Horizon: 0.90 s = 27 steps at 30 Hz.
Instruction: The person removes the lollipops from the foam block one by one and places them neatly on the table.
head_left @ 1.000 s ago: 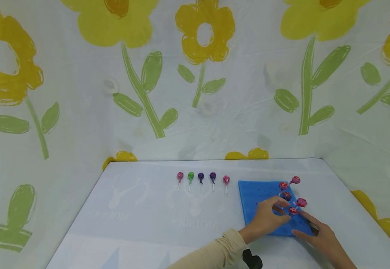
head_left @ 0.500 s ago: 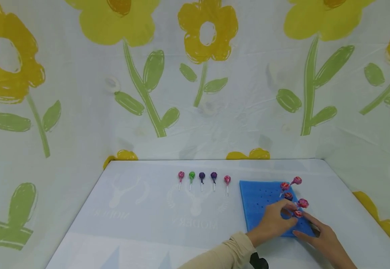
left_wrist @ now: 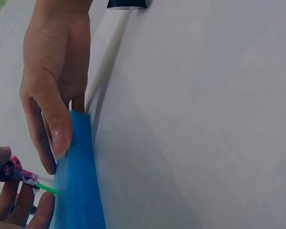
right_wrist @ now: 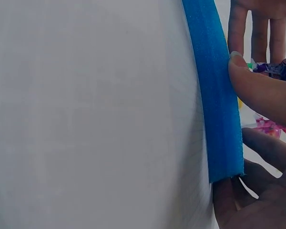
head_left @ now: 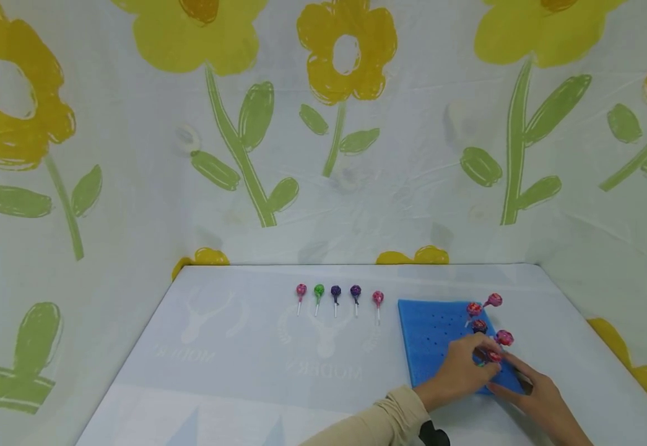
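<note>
A white table stands inside a tent of cloth printed with yellow flowers. Toward the back of the table lies a row of five lollipops, flat and apart from one another: pink, green, two purple, pink. To the right of them lies a blue foam board dotted with small holes; four lollipops stand planted along its right side. At the board's near right corner, the left hand pinches a lollipop with a green stick by its wrapped head, the stick slanting toward the foam. Compared with a second ago, this hand and its lollipop have dropped lower and nearer the board's front edge, so the stick looks close to going into a hole, though it is not yet standing on its own. The right hand rests at that same corner, thumb pressed on the foam's edge and fingers under it, steadying it. The board's left half is bare, and open table lies left of it and in front of the row; the right wall of cloth is near.
</note>
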Motion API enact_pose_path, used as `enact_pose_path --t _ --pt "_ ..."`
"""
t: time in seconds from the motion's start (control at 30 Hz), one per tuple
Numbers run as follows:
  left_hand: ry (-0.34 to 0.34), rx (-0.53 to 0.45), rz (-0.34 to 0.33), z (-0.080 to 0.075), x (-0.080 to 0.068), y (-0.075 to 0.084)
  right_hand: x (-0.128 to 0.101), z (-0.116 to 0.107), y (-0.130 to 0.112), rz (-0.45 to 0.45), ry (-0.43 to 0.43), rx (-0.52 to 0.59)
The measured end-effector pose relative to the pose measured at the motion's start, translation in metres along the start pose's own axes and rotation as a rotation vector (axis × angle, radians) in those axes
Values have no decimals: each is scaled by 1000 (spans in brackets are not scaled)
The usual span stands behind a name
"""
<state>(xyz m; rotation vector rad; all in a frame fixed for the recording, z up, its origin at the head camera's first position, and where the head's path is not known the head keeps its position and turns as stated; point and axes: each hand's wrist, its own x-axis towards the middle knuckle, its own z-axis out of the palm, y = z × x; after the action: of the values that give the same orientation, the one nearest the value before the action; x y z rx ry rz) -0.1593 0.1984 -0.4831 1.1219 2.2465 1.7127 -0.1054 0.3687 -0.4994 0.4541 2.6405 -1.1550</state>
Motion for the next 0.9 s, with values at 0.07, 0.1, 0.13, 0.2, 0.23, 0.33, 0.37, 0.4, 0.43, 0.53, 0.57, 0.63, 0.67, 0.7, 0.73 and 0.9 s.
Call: enact_pose_path --t 0.07,0.1,0.13,0.2,0.23,0.33,0.37,0.4,0.43,0.53,0.57,0.63,0.67,0.7,0.73,0.9 --pt "16 -19 0 -1 0 0 0 0 1 -2 -1 6" --pt "25 -19 -4 -2 0 0 0 -1 1 1 0 5" --pt "31 -18 -10 -2 -1 0 0 -1 1 1 1 -2" --pt "36 -21 -21 -3 -1 -1 0 -1 1 5 1 -5" --pt "34 -25 -28 -3 -1 -1 0 -1 0 6 0 0" --pt "37 -28 -41 -4 -2 -1 0 0 -1 5 1 -3" --pt "39 -31 -44 -4 -3 -1 -1 0 -2 4 0 1" --pt "43 -33 -46 -4 -3 -1 -1 0 -2 4 0 2" --pt "47 -36 -45 -4 -3 0 -1 0 -2 4 1 1" --pt "66 -47 -28 -4 -3 1 -1 1 -2 11 1 -1" --pt "73 -54 -20 -5 -2 2 -1 1 -3 13 0 1" --pt "90 -59 0 -6 -1 4 -1 1 -3 15 2 5" --pt "97 -65 12 -7 0 5 -1 1 -2 14 1 11" --pt "102 -71 22 -8 0 6 -1 1 -2 13 3 10" --pt "107 -76 30 -10 0 7 -1 1 -2 14 4 9" --pt "122 -142 49 -17 0 9 -1 0 -1 4 2 -7"
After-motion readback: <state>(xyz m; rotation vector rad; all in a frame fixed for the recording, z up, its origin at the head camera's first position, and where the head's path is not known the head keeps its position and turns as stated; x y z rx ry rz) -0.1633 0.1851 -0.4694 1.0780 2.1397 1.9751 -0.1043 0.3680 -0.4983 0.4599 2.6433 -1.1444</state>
